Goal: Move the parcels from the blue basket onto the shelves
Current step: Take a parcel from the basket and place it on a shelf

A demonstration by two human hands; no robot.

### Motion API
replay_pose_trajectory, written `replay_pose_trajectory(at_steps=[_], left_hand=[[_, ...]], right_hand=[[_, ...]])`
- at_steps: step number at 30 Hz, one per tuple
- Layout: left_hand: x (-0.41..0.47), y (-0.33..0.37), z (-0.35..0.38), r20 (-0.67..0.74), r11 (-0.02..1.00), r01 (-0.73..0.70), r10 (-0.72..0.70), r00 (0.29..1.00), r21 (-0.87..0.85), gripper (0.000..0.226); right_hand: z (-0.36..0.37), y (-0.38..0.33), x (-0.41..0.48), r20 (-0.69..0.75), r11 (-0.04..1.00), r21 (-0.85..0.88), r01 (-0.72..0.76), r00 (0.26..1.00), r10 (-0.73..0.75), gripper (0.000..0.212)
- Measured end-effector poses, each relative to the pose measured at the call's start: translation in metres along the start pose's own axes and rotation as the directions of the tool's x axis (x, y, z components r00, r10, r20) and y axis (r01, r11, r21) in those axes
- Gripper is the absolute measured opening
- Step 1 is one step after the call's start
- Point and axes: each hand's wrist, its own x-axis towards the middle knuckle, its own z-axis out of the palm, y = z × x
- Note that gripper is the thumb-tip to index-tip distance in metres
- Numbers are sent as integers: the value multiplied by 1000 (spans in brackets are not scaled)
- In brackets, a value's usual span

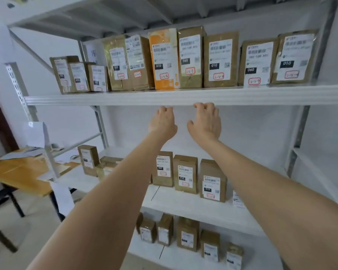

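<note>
Parcels [189,57] stand upright on the shelves [105,98], labels outward presumably for reading, while the empty left hand [163,121] and right hand [205,121], fingers loosely curled, hover just under the upper shelf's front edge.

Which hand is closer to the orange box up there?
Left. The left hand is straight below the orange box; the right hand is below it too, but off to the right.
</note>
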Motion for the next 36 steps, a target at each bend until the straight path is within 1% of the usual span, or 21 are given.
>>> replay_pose_trajectory(at_steps=[7,13,15,17,19,24,28,34,36], left_hand=[[-30,-127,50,162,999,13,-22,987,53,61],[-47,-234,83,274,998,-20,1,962,66,57],[-50,-263,94,309,998,0,-20,951,64,52],[-51,-289,102,328,997,17,-40,944,71,49],[-47,-312,109,342,997,35,-58,938,71,51],[-21,-361,135,369,994,46,-80,926,99,55],[13,-405,164,392,992,30,-78,917,126,55],[76,-468,199,392,990,46,-95,915,132,45],[94,-488,204,398,990,36,-88,913,138,46]], right_hand=[[98,-63,-59,172,996,-72,-46,983,58,52],[184,-126,-102,286,988,-127,-88,950,121,49],[208,-146,-111,342,983,-145,-109,927,153,52],[231,-165,-115,372,984,-141,-104,916,150,55],[254,-180,-114,391,986,-138,-97,909,144,55],[317,-211,-102,447,989,-133,-66,886,119,57],[376,-230,-84,465,990,-108,-91,875,131,58],[458,-253,-47,515,993,-77,-85,850,112,63],[479,-258,-38,540,993,-93,-76,834,115,64]])
